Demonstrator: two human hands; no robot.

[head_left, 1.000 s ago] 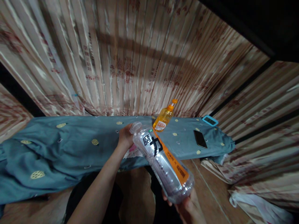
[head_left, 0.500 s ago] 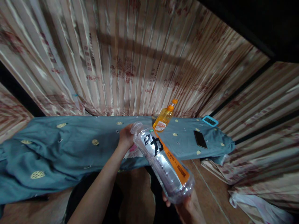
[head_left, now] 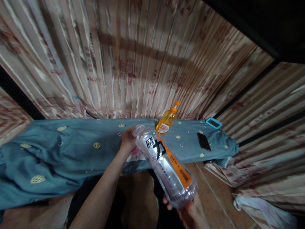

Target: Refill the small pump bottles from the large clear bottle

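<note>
A clear plastic bottle (head_left: 164, 165) with a silver and orange label slants across the middle of the view, its neck up and to the left. At the neck, my left hand (head_left: 128, 139) is closed on it, though the bottle hides most of the fingers. My right hand (head_left: 188, 210) grips the base from below, with fingertips showing on its left side. Behind the bottle, a pump bottle of yellow liquid (head_left: 166, 121) with an orange top stands upright on the blue-green cloth (head_left: 78, 140). Partly covered by the held bottle is a pink and white item (head_left: 136, 156).
To the right, a dark phone (head_left: 204, 142) lies on the cloth near a blue-framed device (head_left: 213, 123). Pleated curtains (head_left: 133, 57) hang along the back and right. White fabric (head_left: 259, 206) rests low on the right, over the brown floor (head_left: 209, 197).
The bottle and both hands keep nearly the same place and grip. Only a very slight shift of the view shows.
</note>
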